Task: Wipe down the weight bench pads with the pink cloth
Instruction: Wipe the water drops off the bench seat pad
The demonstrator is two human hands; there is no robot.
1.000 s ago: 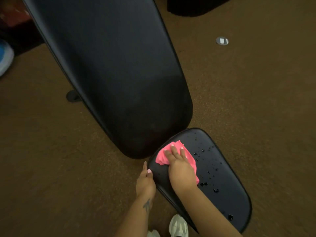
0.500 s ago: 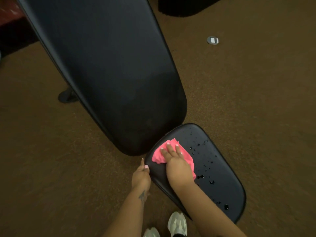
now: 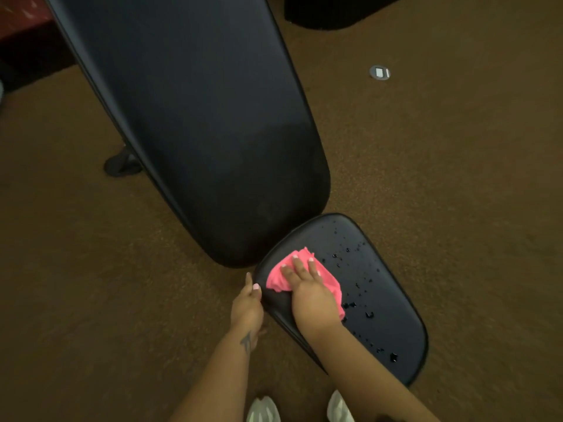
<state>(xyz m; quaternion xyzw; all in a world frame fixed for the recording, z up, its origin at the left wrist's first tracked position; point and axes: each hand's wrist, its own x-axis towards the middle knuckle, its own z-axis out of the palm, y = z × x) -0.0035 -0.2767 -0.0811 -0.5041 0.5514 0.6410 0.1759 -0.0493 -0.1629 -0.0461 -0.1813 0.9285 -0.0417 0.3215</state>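
The bench has a long black back pad (image 3: 198,123) running up and left, and a smaller black seat pad (image 3: 384,300) at lower right, speckled with water drops. The pink cloth (image 3: 278,277) lies on the seat pad's near-left end. My right hand (image 3: 307,287) presses flat on the cloth with straight fingers. My left hand (image 3: 247,306) rests against the seat pad's left edge, thumb on the rim.
Brown carpet (image 3: 457,193) surrounds the bench. A round silver floor fitting (image 3: 379,72) sits at upper right. A black bench foot (image 3: 122,164) pokes out on the left. My white shoes (image 3: 263,411) show at the bottom. A dark object (image 3: 335,10) lies at the top.
My right hand and the cloth stay on the seat pad's near-left end with only a slight shift; the camera view drifted a little. My left hand keeps its place at the pad's edge.
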